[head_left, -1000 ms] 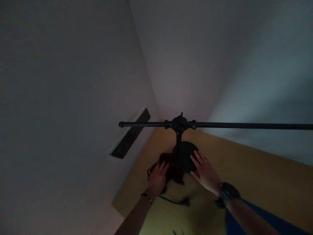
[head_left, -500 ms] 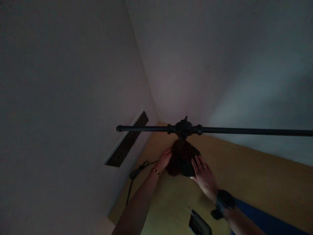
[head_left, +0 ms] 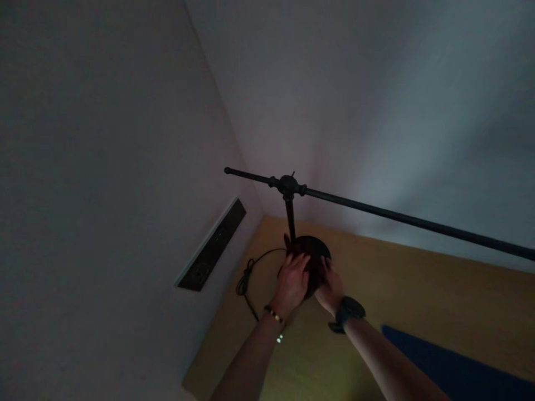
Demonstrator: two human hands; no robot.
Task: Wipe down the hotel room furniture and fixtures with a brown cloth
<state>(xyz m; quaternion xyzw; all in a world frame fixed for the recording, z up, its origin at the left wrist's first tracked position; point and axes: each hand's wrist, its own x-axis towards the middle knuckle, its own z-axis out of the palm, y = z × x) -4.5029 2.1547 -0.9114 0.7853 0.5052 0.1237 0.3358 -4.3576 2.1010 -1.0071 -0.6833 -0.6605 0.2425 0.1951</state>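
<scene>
A dark desk lamp stands in the corner, its round base [head_left: 314,242] flat on the wooden desk and a short post [head_left: 290,218] rising from it to a long crossbar [head_left: 376,210]. Bunched over the front of the base is a dark red cloth [head_left: 314,268]. My left hand [head_left: 291,283] lies on the cloth from the left, fingers bent into it. From the right, my right hand [head_left: 331,288] grips the cloth at the base's edge, its fingertips partly hidden in the folds. Dim light blurs the cloth's outline.
A coiled black cable [head_left: 244,278] runs left of the base. On the left wall sits a dark socket panel [head_left: 214,246]. A blue mat [head_left: 451,365] covers part of the wooden desk [head_left: 426,267] at lower right. The crossbar reaches far right, above my hands.
Both hands have come closer together on the cloth, the left moving onto the base's front. More of the post and the base's back shows. The dark handheld device at the bottom is no longer visible.
</scene>
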